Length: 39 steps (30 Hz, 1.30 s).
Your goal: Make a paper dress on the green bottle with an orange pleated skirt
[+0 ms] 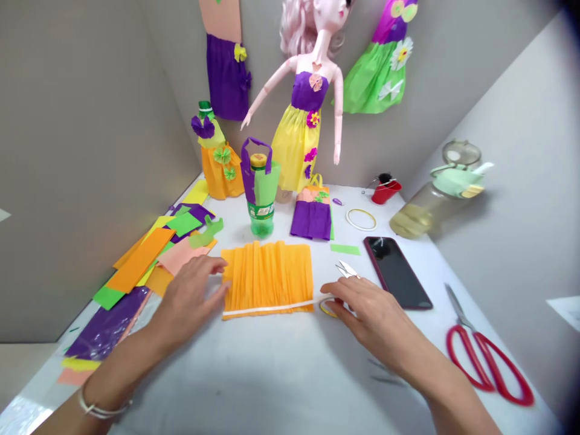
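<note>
A pleated orange paper sheet (267, 275) lies flat on the table, with a white tape strip (272, 309) along its near edge. My left hand (190, 293) is at the sheet's left edge, thumb and fingers apart, holding nothing. The strip runs past the sheet's right edge to my right hand (362, 305), whose thumb and fingers are closed on the tape. A tape roll (328, 307) shows partly beneath these fingers. Just beyond the right hand are small scissors (347, 269), their handles hidden by it.
Coloured paper pieces (140, 260) lie at left. Behind the sheet stand a green bottle (261, 208) and a doll (310, 96). At right are a phone (399, 273), red-handled scissors (484, 356), a drink bottle (419, 208) and a red cup (385, 192). Grey walls enclose the table.
</note>
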Each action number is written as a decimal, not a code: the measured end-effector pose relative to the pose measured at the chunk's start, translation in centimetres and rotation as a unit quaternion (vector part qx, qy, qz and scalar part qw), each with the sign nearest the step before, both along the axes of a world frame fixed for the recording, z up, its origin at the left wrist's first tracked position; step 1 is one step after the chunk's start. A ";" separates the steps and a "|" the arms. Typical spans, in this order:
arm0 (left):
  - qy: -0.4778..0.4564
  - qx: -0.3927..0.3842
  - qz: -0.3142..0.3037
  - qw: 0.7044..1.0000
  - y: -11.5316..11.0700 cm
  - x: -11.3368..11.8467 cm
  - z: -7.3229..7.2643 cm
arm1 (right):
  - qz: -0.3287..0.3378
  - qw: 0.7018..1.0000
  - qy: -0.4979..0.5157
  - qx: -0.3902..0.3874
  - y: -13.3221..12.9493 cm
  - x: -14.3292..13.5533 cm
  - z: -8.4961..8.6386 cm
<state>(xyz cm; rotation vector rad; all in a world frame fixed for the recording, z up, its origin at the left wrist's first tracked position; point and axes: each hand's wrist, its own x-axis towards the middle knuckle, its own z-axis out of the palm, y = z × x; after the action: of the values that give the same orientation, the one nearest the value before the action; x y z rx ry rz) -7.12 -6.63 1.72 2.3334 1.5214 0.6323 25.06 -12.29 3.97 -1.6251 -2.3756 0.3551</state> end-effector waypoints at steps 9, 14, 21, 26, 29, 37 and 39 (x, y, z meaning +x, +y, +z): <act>-0.165 -0.270 0.065 0.946 -0.2 -1.7 -2.2 | -0.035 0.995 0.073 -0.051 0.2 0.1 0.4; -0.181 -0.324 0.062 0.926 -1.5 -0.6 -1.6 | -0.032 0.995 0.084 -0.040 0.4 0.2 0.3; -0.135 -0.273 0.066 0.950 -1.1 0.8 -2.0 | -0.025 0.996 0.068 -0.049 0.2 -0.2 1.0; -0.146 -0.266 0.068 0.950 -0.8 -0.4 -2.3 | -0.022 0.997 0.066 -0.047 0.1 -0.4 0.9; -0.118 -0.252 0.084 0.957 -0.8 -1.5 -2.2 | -0.016 0.996 0.073 -0.043 0.2 -0.3 0.8; -0.029 -0.230 0.094 0.968 -0.8 -2.5 -1.1 | 0.025 0.998 0.059 -0.020 -0.2 -1.5 0.7; -0.013 -0.228 0.090 0.969 -0.7 -2.6 -1.0 | 0.037 0.999 0.027 -0.010 -0.3 -2.3 0.7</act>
<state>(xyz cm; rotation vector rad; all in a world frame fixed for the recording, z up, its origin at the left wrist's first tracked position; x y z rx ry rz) -9.76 -7.37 0.73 1.8539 1.6694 0.3048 22.72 -12.63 4.70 -1.5188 -2.4040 0.4334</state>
